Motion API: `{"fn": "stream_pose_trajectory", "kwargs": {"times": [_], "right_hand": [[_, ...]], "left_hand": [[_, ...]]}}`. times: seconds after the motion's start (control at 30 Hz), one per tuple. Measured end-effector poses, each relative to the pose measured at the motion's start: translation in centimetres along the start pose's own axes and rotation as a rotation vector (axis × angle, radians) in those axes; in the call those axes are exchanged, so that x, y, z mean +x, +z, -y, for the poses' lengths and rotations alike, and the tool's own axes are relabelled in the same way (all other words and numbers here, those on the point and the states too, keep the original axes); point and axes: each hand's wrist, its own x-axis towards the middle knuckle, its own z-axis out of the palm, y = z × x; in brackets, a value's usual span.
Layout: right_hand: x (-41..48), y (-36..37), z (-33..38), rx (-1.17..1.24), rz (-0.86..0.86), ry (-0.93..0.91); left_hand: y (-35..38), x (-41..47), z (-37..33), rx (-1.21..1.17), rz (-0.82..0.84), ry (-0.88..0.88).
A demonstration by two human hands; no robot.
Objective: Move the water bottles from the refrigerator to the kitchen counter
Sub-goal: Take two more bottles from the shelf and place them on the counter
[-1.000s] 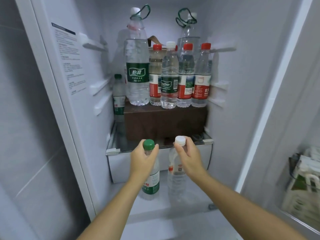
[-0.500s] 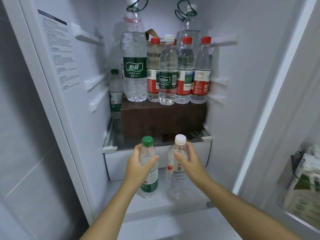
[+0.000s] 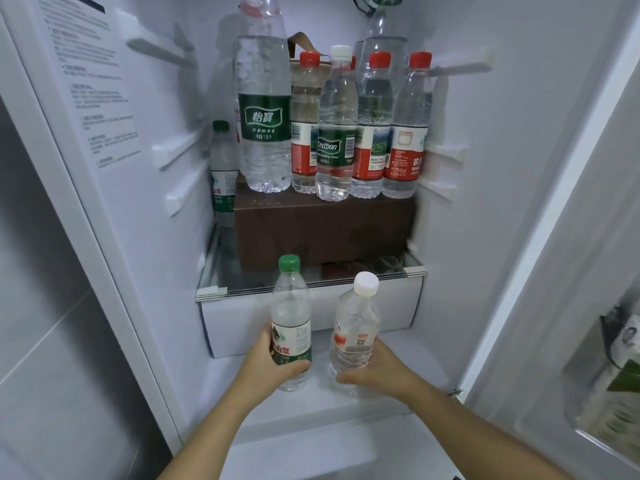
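Inside the open refrigerator, my left hand (image 3: 268,363) grips a small green-capped water bottle (image 3: 290,306) round its lower body. My right hand (image 3: 372,370) holds a white-capped water bottle (image 3: 355,323), which tilts slightly right. Both bottles are low in the fridge, in front of the white drawer (image 3: 242,323). Higher up, several more bottles stand on a brown box (image 3: 322,226): a large green-label bottle (image 3: 265,109), red-capped ones (image 3: 407,126) and a white-capped Cestbon bottle (image 3: 337,133). Another green-capped bottle (image 3: 221,168) stands at the back left beside the box.
The glass shelf (image 3: 214,292) juts out just above and behind the held bottles. The fridge's left wall (image 3: 104,133) and right wall (image 3: 502,202) close in on both sides. The open door's rack at the right holds cartons (image 3: 620,368).
Both hands have slid down from the caps to the lower bodies of the two bottles. The white-capped bottle now tilts. The view has moved closer and lower.
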Motion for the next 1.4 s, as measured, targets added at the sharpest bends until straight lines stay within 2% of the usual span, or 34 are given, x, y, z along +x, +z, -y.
{"fn": "stream_pose_trajectory", "kwargs": {"times": [0.13, 0.37, 0.53, 0.83, 1.13, 1.4], "right_hand": [[0.9, 0.6, -0.2, -0.018, -0.047, -0.020], [2.3, 1.1, -1.3, 0.110, -0.176, 0.043], [3.0, 1.1, -1.2, 0.136, -0.166, 0.083], [2.3, 1.9, -0.6, 0.173, -0.272, 0.102], [-3.7, 1.6, 0.9, 0.142, -0.426, 0.071], [-13.7, 1.7, 1.3, 0.084, -0.524, 0.133]], "left_hand": [[0.5, 0.7, 0.4, -0.013, 0.002, -0.009], [1.3, 1.7, 1.7, -0.109, -0.025, -0.057], [1.4, 2.0, 2.2, -0.149, -0.026, -0.079], [1.2, 1.8, 1.4, -0.140, 0.002, -0.083], [2.6, -0.9, -2.1, -0.107, -0.032, 0.053], [6.9, -7.6, -4.4, -0.119, 0.182, 0.085]]}}
